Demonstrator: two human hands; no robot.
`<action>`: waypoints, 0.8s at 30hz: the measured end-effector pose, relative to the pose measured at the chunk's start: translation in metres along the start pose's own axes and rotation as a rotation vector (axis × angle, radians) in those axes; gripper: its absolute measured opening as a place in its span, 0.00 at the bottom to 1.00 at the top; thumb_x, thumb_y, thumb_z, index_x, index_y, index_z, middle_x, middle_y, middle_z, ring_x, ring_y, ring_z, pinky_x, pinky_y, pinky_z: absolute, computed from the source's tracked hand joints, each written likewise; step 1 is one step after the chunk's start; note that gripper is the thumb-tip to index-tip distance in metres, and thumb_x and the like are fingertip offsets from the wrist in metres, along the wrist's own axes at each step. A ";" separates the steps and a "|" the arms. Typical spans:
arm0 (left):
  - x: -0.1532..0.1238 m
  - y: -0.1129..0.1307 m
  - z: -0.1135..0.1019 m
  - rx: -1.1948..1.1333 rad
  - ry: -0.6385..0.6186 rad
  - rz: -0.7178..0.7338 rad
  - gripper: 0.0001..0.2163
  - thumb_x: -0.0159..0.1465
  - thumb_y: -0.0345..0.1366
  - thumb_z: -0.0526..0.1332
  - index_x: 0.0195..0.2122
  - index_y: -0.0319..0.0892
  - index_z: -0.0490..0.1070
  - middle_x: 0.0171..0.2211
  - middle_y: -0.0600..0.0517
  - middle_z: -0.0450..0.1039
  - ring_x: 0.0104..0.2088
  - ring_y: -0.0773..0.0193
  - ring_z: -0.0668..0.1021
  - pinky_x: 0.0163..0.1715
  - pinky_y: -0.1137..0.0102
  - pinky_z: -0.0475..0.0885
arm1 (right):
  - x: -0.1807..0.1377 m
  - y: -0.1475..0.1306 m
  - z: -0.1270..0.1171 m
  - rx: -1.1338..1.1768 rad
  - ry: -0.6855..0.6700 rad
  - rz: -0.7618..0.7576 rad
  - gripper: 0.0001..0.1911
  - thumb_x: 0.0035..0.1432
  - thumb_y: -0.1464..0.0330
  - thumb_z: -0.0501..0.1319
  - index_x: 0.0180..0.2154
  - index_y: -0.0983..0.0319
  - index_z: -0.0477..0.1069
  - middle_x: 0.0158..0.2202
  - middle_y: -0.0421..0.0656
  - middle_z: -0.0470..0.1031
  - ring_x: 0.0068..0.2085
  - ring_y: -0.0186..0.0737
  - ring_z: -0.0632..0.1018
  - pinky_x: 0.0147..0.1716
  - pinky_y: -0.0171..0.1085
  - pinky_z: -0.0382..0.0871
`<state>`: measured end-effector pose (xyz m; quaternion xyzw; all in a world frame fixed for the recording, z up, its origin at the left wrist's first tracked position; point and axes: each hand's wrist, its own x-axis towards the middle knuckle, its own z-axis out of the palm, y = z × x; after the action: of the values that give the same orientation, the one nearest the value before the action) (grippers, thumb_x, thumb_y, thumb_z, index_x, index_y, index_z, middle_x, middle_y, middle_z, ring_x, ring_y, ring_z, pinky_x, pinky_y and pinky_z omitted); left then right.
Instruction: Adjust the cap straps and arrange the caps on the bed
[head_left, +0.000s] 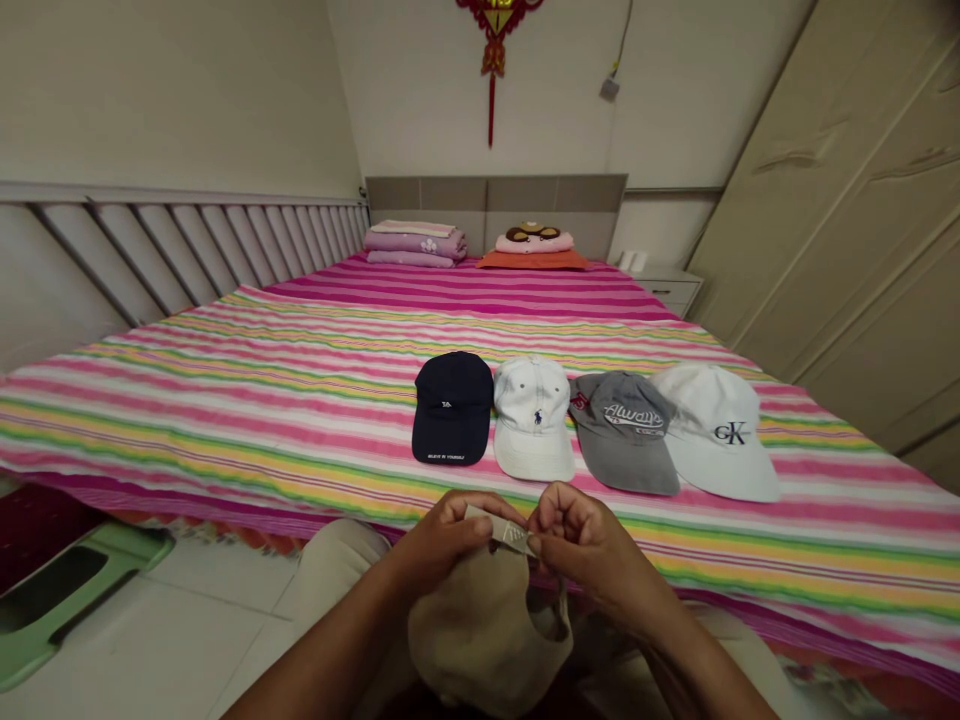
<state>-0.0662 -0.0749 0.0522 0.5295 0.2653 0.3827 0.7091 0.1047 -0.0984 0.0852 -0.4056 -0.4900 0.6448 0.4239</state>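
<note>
A beige baseball cap [480,625] hangs between my hands over my lap, its back opening facing right. My left hand [457,540] pinches the cap's back strap, which carries pale markings. The strap's other end is between the thumb and fingers of my right hand [581,535]. Beyond my hands, caps lie in a row on the bed: a navy cap [452,405], a white cap with a small dark emblem [532,415], a grey cap with white lettering [628,430], and a white cap with "CK" letters [716,430], partly overlapped by the grey one.
The bed has a striped sheet [225,400]. Folded purple bedding [415,245] and a pink pillow pile [534,245] lie by the headboard [555,200]. A metal railing [187,255] runs along the left, a green stool [82,590] stands below, and a wardrobe [847,200] rises at right.
</note>
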 end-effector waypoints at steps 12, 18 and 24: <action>0.005 0.020 -0.002 0.001 -0.080 -0.330 0.13 0.47 0.36 0.66 0.34 0.37 0.74 0.27 0.51 0.72 0.25 0.72 0.70 0.27 0.76 0.62 | 0.000 0.004 -0.001 -0.058 -0.051 -0.030 0.10 0.44 0.71 0.60 0.23 0.61 0.57 0.13 0.29 0.56 0.14 0.24 0.56 0.14 0.27 0.47; 0.003 0.018 -0.004 0.052 -0.047 -0.398 0.08 0.46 0.36 0.67 0.25 0.36 0.74 0.18 0.55 0.69 0.17 0.76 0.65 0.18 0.78 0.57 | -0.001 0.003 0.003 0.029 -0.058 -0.016 0.11 0.42 0.71 0.62 0.22 0.61 0.57 0.15 0.30 0.60 0.13 0.22 0.55 0.12 0.26 0.46; 0.003 0.014 -0.006 -0.099 0.034 -0.335 0.08 0.44 0.34 0.67 0.22 0.34 0.72 0.16 0.54 0.67 0.15 0.75 0.65 0.17 0.78 0.57 | 0.007 0.006 -0.006 0.101 -0.117 0.014 0.11 0.45 0.65 0.64 0.28 0.62 0.63 0.17 0.32 0.63 0.15 0.24 0.61 0.15 0.27 0.51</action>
<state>-0.0729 -0.0669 0.0641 0.4359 0.3426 0.2805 0.7835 0.1078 -0.0912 0.0779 -0.3488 -0.4779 0.6941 0.4100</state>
